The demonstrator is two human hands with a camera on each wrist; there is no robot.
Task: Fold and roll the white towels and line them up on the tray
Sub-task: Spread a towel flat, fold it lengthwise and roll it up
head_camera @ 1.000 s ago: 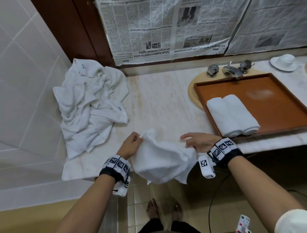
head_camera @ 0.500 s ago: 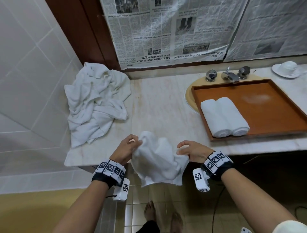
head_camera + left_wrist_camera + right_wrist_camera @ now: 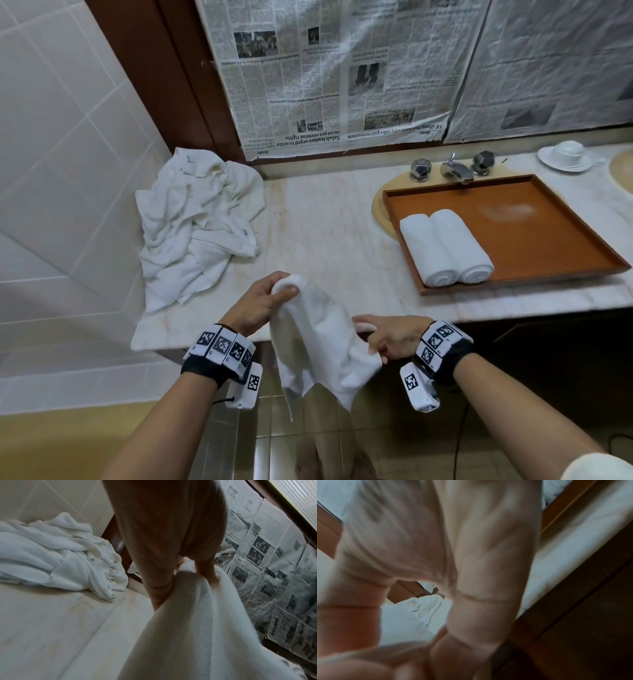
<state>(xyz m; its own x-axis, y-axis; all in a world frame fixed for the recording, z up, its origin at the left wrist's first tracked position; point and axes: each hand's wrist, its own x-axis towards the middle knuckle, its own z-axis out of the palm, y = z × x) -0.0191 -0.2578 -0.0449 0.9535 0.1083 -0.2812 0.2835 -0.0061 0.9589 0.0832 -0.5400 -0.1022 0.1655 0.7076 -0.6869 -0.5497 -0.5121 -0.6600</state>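
Both hands (left (image 3: 262,301), right (image 3: 394,337)) clenched

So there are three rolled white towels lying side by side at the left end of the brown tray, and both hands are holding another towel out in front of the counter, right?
Not quite: the head view shows two rolled towels side by side at the left end of the brown tray, not three. The rest holds: the left hand and right hand both grip another white towel in front of the counter.

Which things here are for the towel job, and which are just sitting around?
For the job: held towel, left hand, right hand, towel pile, two rolled towels, tray.
Just there: tap, cup, newspaper.
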